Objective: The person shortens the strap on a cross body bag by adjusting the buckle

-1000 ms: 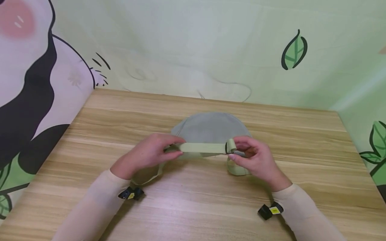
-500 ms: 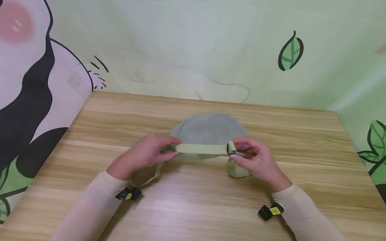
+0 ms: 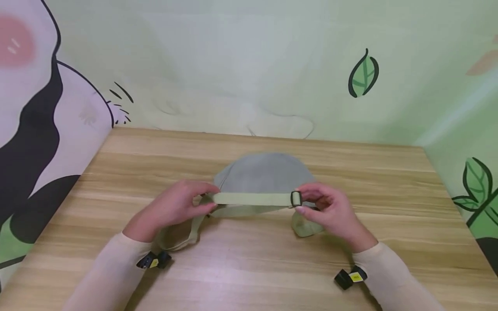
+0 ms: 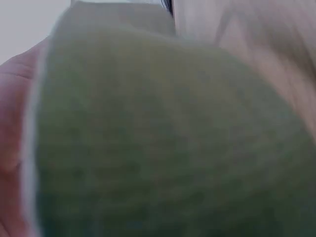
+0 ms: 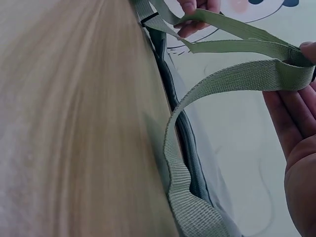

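Observation:
A flat grey bag with a curved far edge lies on the table; a zip-like edge shows along it in the right wrist view. Its pale green webbing strap runs taut between the two hands. My left hand pinches the strap at its left end. On the right, a black slide buckle sits on the strap, pinched at its edge by my right hand. Slack strap hangs in loops below both hands. Up close, blurred webbing covers most of the left wrist view.
The wood-grain table extends around the bag. A pale green printed wall cloth stands behind it and at both sides. Each sleeve carries a small black wrist camera, one at the left wrist and one at the right wrist.
My left hand has slid left, and the stretch of strap between the hands is longer. The strap loop standing up at the buckle has flattened into it. The head view has shifted slightly.

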Demonstrator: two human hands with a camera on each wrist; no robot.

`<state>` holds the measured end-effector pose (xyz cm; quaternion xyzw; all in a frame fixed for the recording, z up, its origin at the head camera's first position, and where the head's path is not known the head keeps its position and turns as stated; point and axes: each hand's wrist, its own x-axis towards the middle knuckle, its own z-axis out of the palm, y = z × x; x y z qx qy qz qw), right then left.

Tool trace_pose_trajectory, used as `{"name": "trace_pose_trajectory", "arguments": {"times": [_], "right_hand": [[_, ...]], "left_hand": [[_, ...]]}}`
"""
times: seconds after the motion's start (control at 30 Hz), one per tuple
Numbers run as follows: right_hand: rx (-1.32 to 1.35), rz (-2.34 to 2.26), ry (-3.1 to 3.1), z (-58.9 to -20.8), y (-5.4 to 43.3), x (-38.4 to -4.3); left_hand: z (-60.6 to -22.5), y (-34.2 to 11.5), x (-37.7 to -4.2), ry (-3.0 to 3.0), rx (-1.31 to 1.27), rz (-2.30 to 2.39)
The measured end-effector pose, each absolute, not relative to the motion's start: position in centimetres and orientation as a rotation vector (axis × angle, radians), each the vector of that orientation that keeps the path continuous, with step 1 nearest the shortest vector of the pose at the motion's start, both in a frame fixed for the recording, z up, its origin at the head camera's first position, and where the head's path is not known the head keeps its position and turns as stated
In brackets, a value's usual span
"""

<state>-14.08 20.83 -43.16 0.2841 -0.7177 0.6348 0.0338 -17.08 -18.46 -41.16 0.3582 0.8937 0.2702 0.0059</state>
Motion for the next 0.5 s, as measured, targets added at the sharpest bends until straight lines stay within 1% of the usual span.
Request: {"name": "trace_pose_trajectory", "arguments": {"times": [0.17, 0.3, 0.4, 0.5], "right_hand": [[0.901, 1.840, -2.282, -42.9, 20.1, -14.1], [0.950, 1.759, -2.321, -42.6, 19.2, -14.1], [1.014, 1.753, -2.294, -42.4, 18.5, -14.3], [1.075, 1.759, -2.251, -42.4, 17.8, -14.5]], "left_hand": [[-40.7, -18.0, -17.1, 2.743, 1.087, 0.734], [-39.9, -16.2, -16.6, 2.714, 1.095, 0.746], [-39.5, -14.1, -16.2, 2.729, 1.160, 0.818], [-39.3, -12.0, -15.9, 2.759, 1.280, 0.859]]}}
